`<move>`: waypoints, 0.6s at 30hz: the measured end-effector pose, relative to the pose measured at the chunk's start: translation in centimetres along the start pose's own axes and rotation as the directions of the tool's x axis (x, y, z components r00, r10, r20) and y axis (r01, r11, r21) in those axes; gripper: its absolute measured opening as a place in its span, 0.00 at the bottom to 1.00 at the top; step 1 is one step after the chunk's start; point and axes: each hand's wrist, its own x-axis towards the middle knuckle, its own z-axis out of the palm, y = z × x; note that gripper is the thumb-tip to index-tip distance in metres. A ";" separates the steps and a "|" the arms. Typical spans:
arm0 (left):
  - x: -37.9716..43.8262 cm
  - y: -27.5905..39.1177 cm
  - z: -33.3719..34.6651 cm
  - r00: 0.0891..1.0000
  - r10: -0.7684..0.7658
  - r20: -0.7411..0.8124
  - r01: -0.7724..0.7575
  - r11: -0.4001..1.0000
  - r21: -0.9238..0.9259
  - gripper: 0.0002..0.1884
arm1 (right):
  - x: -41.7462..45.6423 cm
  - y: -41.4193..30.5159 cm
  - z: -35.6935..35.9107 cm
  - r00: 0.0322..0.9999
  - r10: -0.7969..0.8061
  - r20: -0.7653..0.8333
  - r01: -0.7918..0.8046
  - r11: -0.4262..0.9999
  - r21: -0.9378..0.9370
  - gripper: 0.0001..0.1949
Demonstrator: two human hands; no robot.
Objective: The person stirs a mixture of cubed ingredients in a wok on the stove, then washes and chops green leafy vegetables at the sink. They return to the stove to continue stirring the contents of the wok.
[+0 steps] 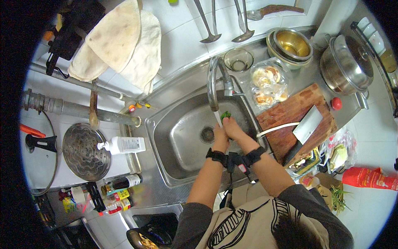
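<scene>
Above the stainless steel sink [183, 155], both my hands are close together under the curved faucet [212, 90], where a stream of water runs down onto them. Green leaves [226, 115] poke out past the fingers of my right hand [233, 128], which grips them. My left hand [220, 137] is right beside it, against the water; its fingers are mostly hidden, so its hold cannot be made out. Below the hands, the drain [207, 134] is partly visible. Black straps circle both wrists.
Right of the sink, a wooden cutting board [279, 115] bears a cleaver [307, 124] and a long white stalk-like item [276, 129]. Bagged buns [267, 84], nested bowls [292, 45], a steel pot [345, 68] and a tomato-like red item [336, 103] stand near. A pump bottle [127, 145] is left.
</scene>
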 end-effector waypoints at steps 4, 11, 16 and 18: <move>-1.5 1.2 -0.2 0.999 -0.043 -0.019 0.037 0.964 -0.265 0.22 | -3.2 0.6 -0.7 0.904 -0.406 0.134 0.426 0.883 -0.196 0.18; -2.2 3.4 -0.2 0.989 -0.108 0.099 0.142 0.871 -0.470 0.10 | -2.0 2.3 -3.8 0.994 -0.067 0.085 0.029 0.922 0.387 0.16; -1.5 2.9 0.7 0.992 -0.127 0.020 0.119 0.847 -0.518 0.10 | -1.1 3.2 -2.1 0.967 -0.142 0.213 0.085 0.963 0.256 0.18; -1.9 2.6 0.8 0.990 -0.141 0.012 0.130 0.873 -0.470 0.11 | -0.4 2.5 -2.7 0.959 -0.052 0.277 -0.041 0.947 0.317 0.18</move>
